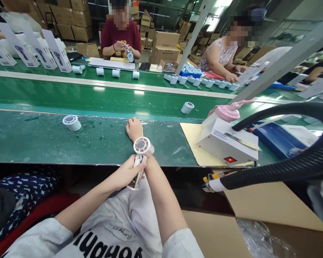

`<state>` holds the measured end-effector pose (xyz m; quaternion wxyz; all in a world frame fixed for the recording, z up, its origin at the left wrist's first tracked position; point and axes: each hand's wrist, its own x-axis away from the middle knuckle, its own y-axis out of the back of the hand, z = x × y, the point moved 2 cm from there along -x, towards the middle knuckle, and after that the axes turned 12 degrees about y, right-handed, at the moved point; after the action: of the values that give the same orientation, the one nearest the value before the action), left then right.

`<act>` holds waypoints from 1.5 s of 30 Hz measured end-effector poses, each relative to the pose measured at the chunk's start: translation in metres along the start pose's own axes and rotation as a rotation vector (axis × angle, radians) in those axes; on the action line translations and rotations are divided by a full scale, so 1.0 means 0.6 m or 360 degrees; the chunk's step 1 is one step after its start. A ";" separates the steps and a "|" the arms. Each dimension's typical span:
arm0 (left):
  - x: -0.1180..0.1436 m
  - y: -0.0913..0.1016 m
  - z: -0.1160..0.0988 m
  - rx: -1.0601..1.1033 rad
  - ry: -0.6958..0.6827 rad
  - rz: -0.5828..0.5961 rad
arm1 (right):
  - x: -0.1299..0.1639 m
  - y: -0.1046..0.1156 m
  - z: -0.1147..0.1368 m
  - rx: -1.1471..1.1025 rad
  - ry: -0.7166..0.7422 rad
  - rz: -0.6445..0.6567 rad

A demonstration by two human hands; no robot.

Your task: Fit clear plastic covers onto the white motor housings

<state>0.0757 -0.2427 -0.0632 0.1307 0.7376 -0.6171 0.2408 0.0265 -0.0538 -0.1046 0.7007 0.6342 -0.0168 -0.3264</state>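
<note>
My left hand [129, 173] grips a small white handheld fan [142, 145] by its handle, close to the table's front edge. The fan's round, vented head points up and away from me, and lettering runs along the handle. Beyond the fan, my right hand [135, 129] rests on the green tabletop with its fingers curled in. What those fingers hold, if anything, is hidden. My right forearm passes just beside the fan. To the left on the table stands a loose white fan head [72, 123]; another fan head [187, 108] sits on the green belt, farther right.
A white box-shaped machine [227, 141] with a lit red switch stands on the right. Its thick black hose [298, 161] loops towards me. Behind it is a pink-lidded container [227, 112]. A cardboard box [215, 233] lies below. Two co-workers sit across the belt.
</note>
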 end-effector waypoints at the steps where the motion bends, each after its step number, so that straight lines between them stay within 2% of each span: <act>1: -0.002 -0.004 0.002 0.0117 0.0061 0.0036 | 0.000 -0.001 0.000 0.0005 -0.0003 0.0001; 3: -0.002 -0.009 0.003 0.0240 0.0064 0.0042 | -0.001 -0.002 -0.001 0.0013 -0.0006 0.0005; 10: -0.005 -0.011 0.012 0.0264 -0.0283 -0.0111 | 0.001 -0.002 -0.002 0.0011 0.0011 0.0007; 15: -0.006 -0.016 0.021 0.0194 -0.0350 -0.0043 | 0.003 -0.001 -0.002 0.0003 0.0001 0.0005; 21: 0.002 -0.013 0.022 0.0088 -0.0543 -0.0117 | 0.001 -0.001 -0.002 -0.0021 0.0000 0.0013; 26: 0.007 -0.016 0.026 0.0030 -0.0639 -0.0045 | 0.003 0.003 -0.002 -0.0032 0.0007 0.0028; 35: 0.014 -0.019 0.024 -0.0079 -0.0701 -0.0025 | 0.005 0.003 -0.003 -0.0037 0.0036 0.0024; 40: 0.013 -0.021 0.028 -0.0059 -0.0740 -0.0043 | 0.006 0.001 -0.003 -0.0038 0.0035 0.0007; 45: 0.011 -0.022 0.034 0.0008 -0.0697 0.0025 | 0.005 0.001 -0.005 -0.0067 0.0038 -0.0026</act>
<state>0.0936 -0.2553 -0.0761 -0.0102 0.7677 -0.6360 0.0774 0.0305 -0.0529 -0.1056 0.7114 0.6232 0.0036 -0.3249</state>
